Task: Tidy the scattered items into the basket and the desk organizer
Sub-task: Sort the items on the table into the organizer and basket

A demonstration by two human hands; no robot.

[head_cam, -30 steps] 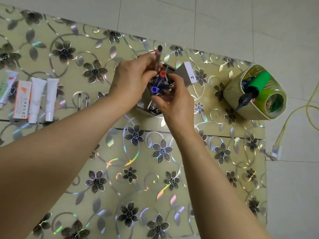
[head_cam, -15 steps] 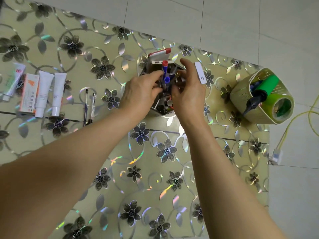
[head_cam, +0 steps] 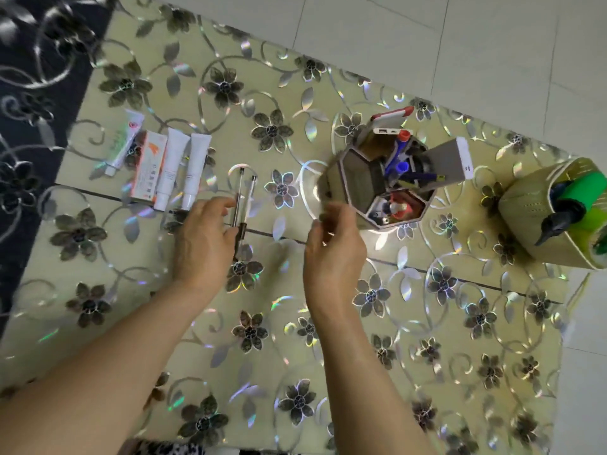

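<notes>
The hexagonal desk organizer (head_cam: pixel 356 180) stands at mid table with red and blue pens, a power bank and a grey box in its compartments. The yellow-green basket (head_cam: pixel 522 208) at the right holds a green roller and a dark-tipped bottle. Two slim pens (head_cam: pixel 244 192) lie side by side left of the organizer. My left hand (head_cam: pixel 203 241) is at their lower ends, fingers loosely curled, thumb touching the left pen. My right hand (head_cam: pixel 331 247) hovers blurred beside the organizer's near left corner, holding nothing.
Further left lie a green-printed tube (head_cam: pixel 123 139), an orange-and-white box (head_cam: pixel 146 169) and two white tubes (head_cam: pixel 182 165) in a row. A dark patterned cloth (head_cam: pixel 26 93) covers the table's far left. Tiled floor lies beyond the top and right table edges.
Both hands have come away from the organizer, leaving the pens standing in it. My left hand moved left to the two slim pens; my right hand drew back toward me.
</notes>
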